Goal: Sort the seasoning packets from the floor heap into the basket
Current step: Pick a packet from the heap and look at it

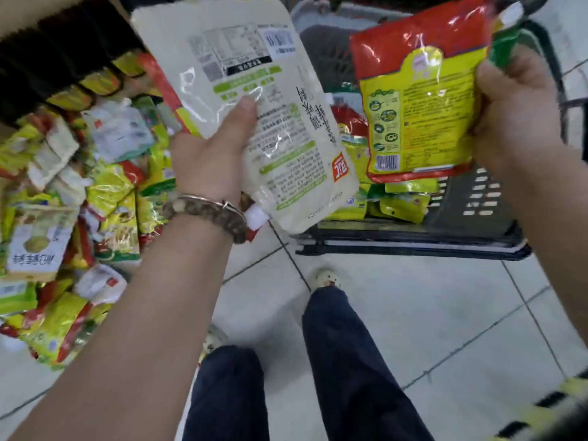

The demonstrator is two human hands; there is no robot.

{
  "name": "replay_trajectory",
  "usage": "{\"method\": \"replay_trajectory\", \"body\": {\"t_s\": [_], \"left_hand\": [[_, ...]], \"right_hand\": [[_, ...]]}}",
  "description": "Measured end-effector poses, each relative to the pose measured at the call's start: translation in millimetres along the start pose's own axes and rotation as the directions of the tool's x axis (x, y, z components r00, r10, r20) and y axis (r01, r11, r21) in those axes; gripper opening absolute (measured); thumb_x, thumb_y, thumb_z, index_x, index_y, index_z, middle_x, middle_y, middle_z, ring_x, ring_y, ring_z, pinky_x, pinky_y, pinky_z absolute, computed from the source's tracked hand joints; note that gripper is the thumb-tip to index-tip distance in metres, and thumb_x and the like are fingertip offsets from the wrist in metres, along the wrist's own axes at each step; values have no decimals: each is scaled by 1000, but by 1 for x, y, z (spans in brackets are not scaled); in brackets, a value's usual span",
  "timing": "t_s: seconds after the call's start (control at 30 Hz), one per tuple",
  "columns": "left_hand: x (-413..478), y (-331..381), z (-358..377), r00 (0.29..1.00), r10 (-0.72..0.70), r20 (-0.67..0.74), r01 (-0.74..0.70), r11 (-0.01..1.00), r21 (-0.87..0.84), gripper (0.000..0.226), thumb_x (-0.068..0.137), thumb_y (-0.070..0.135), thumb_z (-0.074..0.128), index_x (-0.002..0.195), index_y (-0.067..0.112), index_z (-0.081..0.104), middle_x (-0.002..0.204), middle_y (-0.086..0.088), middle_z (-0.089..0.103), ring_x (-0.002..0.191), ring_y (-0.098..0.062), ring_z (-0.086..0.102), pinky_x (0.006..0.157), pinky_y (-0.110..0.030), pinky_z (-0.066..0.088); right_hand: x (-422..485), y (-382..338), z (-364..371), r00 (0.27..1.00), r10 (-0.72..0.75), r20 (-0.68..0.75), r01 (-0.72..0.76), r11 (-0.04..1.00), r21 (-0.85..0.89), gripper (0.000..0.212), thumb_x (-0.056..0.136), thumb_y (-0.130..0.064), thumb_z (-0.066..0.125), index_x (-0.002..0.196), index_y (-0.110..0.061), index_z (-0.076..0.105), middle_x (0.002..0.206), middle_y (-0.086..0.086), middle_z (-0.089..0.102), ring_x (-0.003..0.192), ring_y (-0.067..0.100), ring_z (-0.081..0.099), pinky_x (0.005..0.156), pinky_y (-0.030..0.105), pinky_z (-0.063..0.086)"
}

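Note:
My left hand [213, 154] grips a large cream-white seasoning pouch [254, 74] with green print, its back side facing me, thumb pressed on the printed panel. My right hand [515, 119] holds a red and yellow packet [420, 97] by its right edge, above the dark plastic basket [413, 243]. Several yellow-green packets [401, 205] lie inside the basket. The floor heap [70, 202] of mixed yellow, red and white packets spreads at the left.
My legs in dark trousers [343, 345] and light shoes [327, 278] stand on pale floor tiles between heap and basket. A dark shelf edge [47, 49] runs along the upper left above the heap. A yellow-black object [553, 409] shows at the bottom right.

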State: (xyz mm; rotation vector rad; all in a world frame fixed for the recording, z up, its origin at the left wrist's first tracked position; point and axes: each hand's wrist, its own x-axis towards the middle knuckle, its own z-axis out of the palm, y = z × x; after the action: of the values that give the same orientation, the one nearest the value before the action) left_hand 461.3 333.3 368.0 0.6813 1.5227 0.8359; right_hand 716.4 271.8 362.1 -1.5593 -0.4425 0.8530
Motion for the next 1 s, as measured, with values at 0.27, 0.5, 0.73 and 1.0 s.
{"method": "replay_trajectory", "body": {"t_s": [0.27, 0.5, 0.73, 1.0], "left_hand": [[37, -67, 132, 976, -36, 214, -33, 950, 309, 15, 90, 23, 64, 81, 24, 52, 72, 18, 51, 46, 18, 47, 50, 0, 38], [84, -126, 160, 922, -349, 170, 253, 873, 418, 37, 75, 13, 73, 108, 1, 63, 111, -15, 66, 101, -30, 65, 88, -48, 53], [79, -139, 165, 993, -62, 97, -15, 764, 646, 77, 82, 31, 72, 140, 10, 27, 136, -6, 49, 119, -23, 52, 96, -31, 43], [89, -147, 154, 995, 2, 98, -70, 711, 700, 89, 82, 26, 72, 147, 13, 13, 136, -5, 50, 121, -19, 52, 102, -34, 43]], "right_hand": [[59, 86, -80, 967, 248, 52, -245, 968, -63, 14, 84, -4, 58, 96, -12, 57, 77, -5, 72, 74, 13, 67, 80, 39, 56], [65, 157, -127, 873, 480, -87, -478, 806, -350, 21, 93, -3, 50, 84, -17, 62, 72, -3, 67, 58, 5, 63, 56, 25, 53], [59, 201, -139, 787, 456, -415, -611, 665, -429, 20, 92, -13, 55, 109, -9, 65, 99, 11, 66, 85, 22, 61, 74, 32, 49], [50, 191, -122, 825, 314, -470, -557, 309, -771, 35, 97, -21, 47, 131, -12, 49, 137, 5, 49, 129, 23, 45, 96, 29, 41]]}}
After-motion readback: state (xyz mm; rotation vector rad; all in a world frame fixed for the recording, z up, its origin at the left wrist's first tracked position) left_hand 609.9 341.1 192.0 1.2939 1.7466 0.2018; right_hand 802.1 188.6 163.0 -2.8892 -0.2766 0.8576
